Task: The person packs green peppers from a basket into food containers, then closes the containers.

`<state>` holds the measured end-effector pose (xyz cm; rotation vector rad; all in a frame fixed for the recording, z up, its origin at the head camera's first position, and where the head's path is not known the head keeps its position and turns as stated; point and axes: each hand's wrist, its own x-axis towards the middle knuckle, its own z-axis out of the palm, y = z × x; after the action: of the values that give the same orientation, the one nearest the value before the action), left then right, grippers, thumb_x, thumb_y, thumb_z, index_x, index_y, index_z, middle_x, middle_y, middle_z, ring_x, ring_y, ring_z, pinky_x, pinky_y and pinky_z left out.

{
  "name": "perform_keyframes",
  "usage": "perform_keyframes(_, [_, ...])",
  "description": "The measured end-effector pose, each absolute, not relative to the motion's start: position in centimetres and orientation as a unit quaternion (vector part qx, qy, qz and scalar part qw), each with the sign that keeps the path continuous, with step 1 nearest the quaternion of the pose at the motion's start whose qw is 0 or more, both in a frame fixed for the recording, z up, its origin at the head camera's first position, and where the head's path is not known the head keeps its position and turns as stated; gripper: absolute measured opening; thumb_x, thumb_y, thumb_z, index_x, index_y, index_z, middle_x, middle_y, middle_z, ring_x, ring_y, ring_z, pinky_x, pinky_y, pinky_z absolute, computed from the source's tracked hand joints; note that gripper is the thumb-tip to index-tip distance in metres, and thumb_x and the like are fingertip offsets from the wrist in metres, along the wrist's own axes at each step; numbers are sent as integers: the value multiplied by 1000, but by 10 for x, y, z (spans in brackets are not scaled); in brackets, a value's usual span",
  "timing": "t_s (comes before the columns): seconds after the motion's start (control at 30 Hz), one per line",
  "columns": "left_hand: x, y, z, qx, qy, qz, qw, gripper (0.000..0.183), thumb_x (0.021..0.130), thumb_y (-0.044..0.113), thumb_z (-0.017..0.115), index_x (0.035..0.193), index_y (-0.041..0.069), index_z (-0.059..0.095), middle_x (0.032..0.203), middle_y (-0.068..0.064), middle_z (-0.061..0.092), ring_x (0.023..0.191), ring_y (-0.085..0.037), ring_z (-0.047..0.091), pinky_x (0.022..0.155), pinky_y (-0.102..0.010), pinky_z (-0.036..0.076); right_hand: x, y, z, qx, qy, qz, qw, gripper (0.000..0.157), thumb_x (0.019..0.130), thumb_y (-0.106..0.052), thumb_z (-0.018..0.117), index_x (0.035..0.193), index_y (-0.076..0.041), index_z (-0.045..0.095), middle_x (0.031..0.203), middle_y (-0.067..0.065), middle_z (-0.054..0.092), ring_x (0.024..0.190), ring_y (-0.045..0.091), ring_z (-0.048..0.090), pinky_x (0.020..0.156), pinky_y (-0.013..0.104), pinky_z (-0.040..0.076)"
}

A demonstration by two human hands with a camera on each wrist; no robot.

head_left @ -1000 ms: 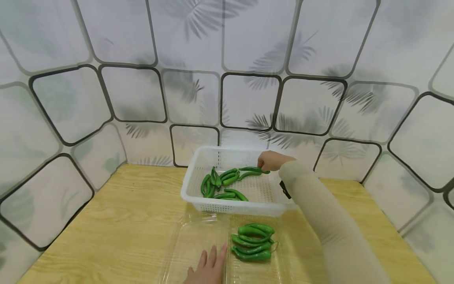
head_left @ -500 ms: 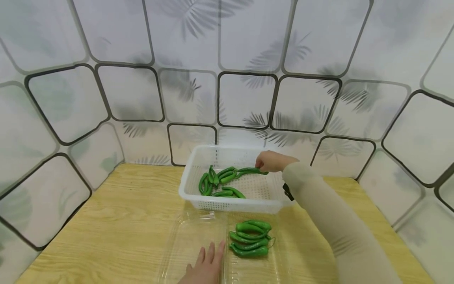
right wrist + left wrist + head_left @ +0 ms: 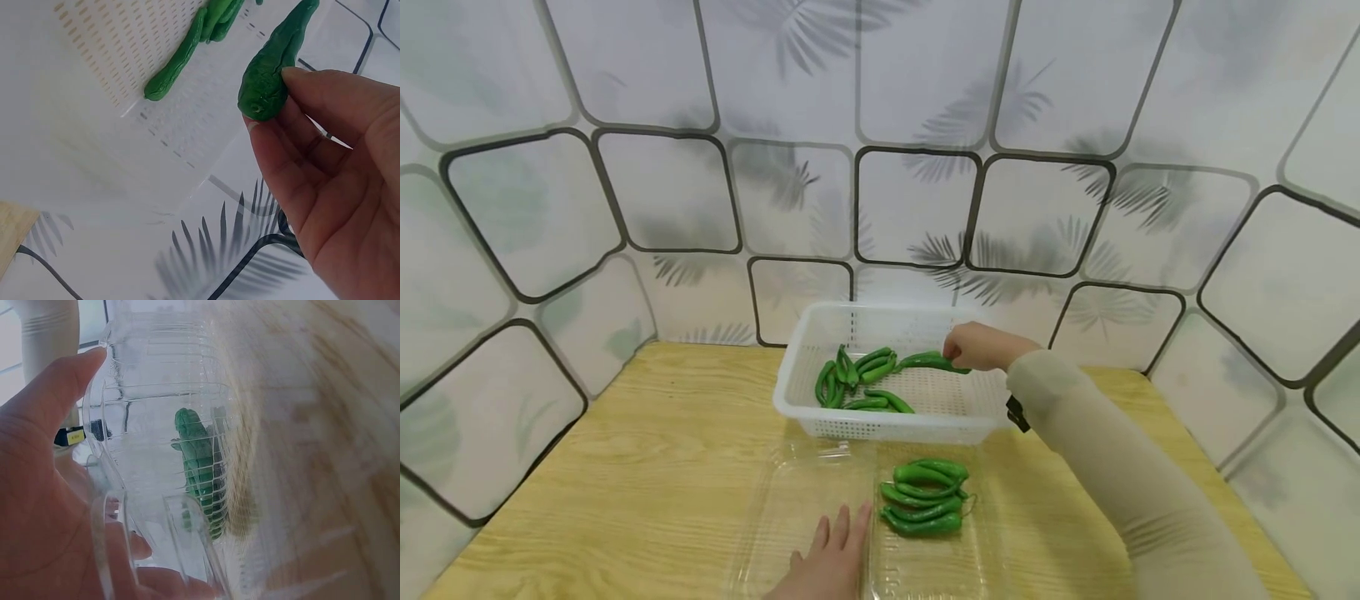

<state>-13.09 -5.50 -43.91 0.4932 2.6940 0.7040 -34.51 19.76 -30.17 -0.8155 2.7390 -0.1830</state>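
My right hand (image 3: 991, 346) pinches a green chili pepper (image 3: 267, 84) between thumb and fingertips, by its thick end. It holds the pepper over the right part of a white plastic basket (image 3: 895, 427); its thin end points left. Several green chili peppers (image 3: 842, 379) lie inside the basket, mostly on the left. In front of the basket lies an unfolded clear plastic clamshell box (image 3: 797, 471). My left hand (image 3: 827, 557) rests on it near the middle fold, fingers extended. Several chili peppers (image 3: 923, 498) lie side by side in its right half.
The box and basket stand on a wood-grain table (image 3: 647, 467). A patterned wall covering (image 3: 917, 208) rises behind the basket and along both sides. A dark wrist strap (image 3: 1018, 414) shows under the right forearm, beside the basket's right end.
My right hand has lifted the chili pepper slightly off the basket's floor, away from another one lying near it. The left hand stays on the box. The view has shifted slightly.
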Motion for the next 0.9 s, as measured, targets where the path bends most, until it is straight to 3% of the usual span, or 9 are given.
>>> perform_keyframes(0.63, [-129, -53, -437, 170, 937, 257, 167, 112, 68, 66, 69, 147, 7, 17, 143, -32, 26, 126, -58, 23, 76, -80, 25, -321, 206, -306, -289, 944, -72, 142, 23, 90, -1, 55, 109, 2, 66, 105, 14, 65, 98, 28, 61, 82, 39, 49])
perform_keyframes(0.9, [-127, -53, -436, 173, 936, 266, 156, 111, 67, 64, 71, 147, 5, 20, 142, -33, 27, 125, -58, 23, 75, -79, 26, -312, 210, -309, -303, 941, -74, 131, 22, 92, -2, 54, 109, -2, 68, 99, 9, 67, 85, 16, 62, 79, 37, 50])
